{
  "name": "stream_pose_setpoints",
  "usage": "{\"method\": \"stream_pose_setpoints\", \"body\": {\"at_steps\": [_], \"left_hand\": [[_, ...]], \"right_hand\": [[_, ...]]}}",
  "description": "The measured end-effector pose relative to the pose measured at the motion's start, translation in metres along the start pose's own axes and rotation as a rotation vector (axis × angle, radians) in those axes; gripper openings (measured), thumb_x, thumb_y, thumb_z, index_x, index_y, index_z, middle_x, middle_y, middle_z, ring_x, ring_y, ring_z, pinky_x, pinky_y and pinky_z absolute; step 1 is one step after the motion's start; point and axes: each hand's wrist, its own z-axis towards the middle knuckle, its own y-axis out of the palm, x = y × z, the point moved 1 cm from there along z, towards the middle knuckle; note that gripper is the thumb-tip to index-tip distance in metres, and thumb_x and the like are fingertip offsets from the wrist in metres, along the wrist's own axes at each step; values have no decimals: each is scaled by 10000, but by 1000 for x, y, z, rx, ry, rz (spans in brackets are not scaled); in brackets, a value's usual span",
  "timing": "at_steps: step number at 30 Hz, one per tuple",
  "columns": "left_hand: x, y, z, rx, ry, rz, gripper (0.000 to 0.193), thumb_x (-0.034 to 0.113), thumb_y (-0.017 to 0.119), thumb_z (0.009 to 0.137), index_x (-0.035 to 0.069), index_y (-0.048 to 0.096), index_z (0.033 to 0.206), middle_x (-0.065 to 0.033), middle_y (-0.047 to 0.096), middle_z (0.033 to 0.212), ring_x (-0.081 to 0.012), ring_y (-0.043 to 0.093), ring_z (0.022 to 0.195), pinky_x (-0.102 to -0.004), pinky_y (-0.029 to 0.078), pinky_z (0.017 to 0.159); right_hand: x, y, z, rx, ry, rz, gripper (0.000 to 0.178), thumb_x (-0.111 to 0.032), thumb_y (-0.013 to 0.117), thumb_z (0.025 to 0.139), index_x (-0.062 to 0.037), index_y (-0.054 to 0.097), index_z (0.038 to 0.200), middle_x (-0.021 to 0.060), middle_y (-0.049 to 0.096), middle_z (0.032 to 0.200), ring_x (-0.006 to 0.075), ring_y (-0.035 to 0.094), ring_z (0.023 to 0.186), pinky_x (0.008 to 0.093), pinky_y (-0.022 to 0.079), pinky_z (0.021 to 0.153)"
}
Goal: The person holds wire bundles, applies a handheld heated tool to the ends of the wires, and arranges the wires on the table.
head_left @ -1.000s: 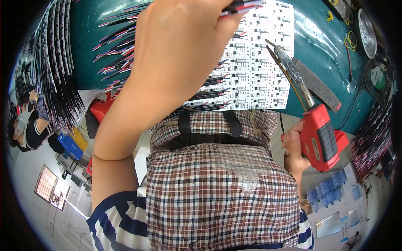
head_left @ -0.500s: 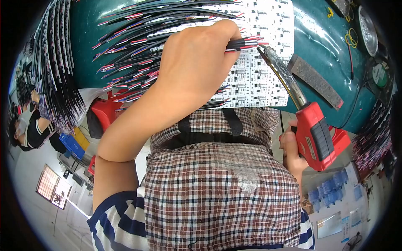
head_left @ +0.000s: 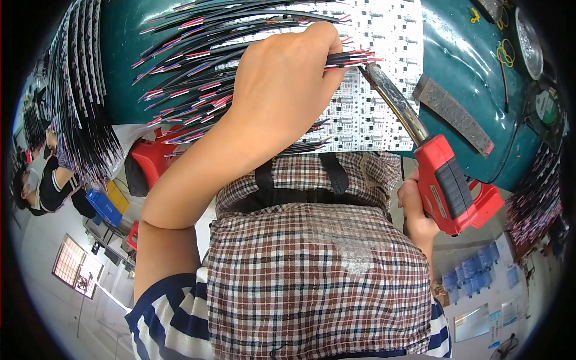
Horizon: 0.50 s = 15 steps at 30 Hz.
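Over the white panel of small circuit boards (head_left: 393, 129), my left hand (head_left: 288, 90) is closed in a pinch on a black cable (head_left: 341, 59). Red and white wire ends stick out of the cable to the right of my fingers. My right hand (head_left: 418, 213) grips a red and black soldering gun (head_left: 449, 183), partly hidden behind its body. The gun's metal barrel slants up and left, its thin tip just below the wire ends; whether they touch, I cannot tell. Many black cables with coloured ends (head_left: 198, 75) lie under and left of my left hand.
A dark, scorched-looking strip (head_left: 453, 114) lies on the green table (head_left: 462, 36) right of the panel. Farther right are a round metal dish (head_left: 528, 45) and a small fan (head_left: 545, 108). Cable bundles (head_left: 81, 90) hang at the left, where another person (head_left: 54, 180) sits.
The soldering gun and my right hand have shifted slightly up and left, bringing the tip closer under the cable. My left hand has stayed almost in place.
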Motion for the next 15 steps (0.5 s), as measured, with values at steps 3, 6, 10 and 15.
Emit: {"method": "stream_pose_setpoints", "body": {"at_steps": [3,6,10,15], "left_hand": [[-1,0,0,5,5,1,165,163,723,827,47,613,867,-82,647,634,-236,666,596,-316,490,571],[-1,0,-1,13,15,-12,171,163,726,823,40,615,868,-88,653,643,-240,668,600,-321,489,567],[-2,1,0,8,7,3,181,162,731,817,33,617,872,-98,665,665,-244,673,609,-327,490,566],[-2,1,0,9,1,36,192,160,738,808,25,622,878,-116,682,717,-258,688,656,-331,508,596]], "right_hand": [[-2,1,2,3,20,-4,171,13,664,843,22,592,998,47,565,735,97,515,547,229,406,472],[-2,2,3,-4,31,1,160,18,657,844,24,588,988,49,560,725,98,505,535,227,401,468],[-1,-2,3,-16,-40,-11,146,-10,653,856,23,584,980,52,552,707,96,486,517,234,383,456],[0,-2,0,21,-13,76,167,-54,660,872,22,580,998,50,542,693,95,479,512,242,371,452]]}}
